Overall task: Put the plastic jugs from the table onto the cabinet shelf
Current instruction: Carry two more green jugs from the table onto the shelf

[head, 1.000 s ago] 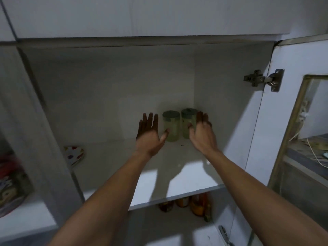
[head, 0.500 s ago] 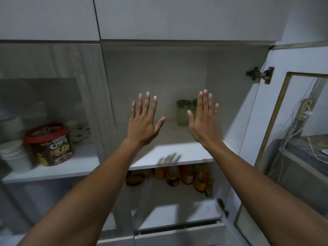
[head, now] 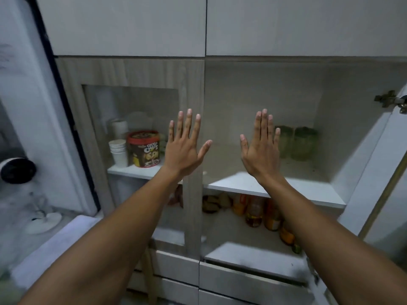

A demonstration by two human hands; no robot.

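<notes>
Two green-lidded plastic jugs (head: 304,143) stand side by side at the back right of the open cabinet shelf (head: 308,190). The left jug (head: 285,142) is partly hidden behind my right hand. My left hand (head: 184,148) and my right hand (head: 261,150) are both raised in front of the cabinet, palms forward, fingers spread, holding nothing. Both hands are well short of the jugs, outside the shelf opening.
The cabinet door (head: 378,164) hangs open at the right. A closed glass door at the left shows a Choco Chips tub (head: 144,148) and stacked paper cups (head: 119,153). Bottles and jars (head: 255,211) fill the lower shelf. A white counter (head: 55,238) lies at the lower left.
Both hands have drawn back from the jugs and out of the shelf, fingers spread. The view has backed away and swung left, so the cabinet shows more widely.
</notes>
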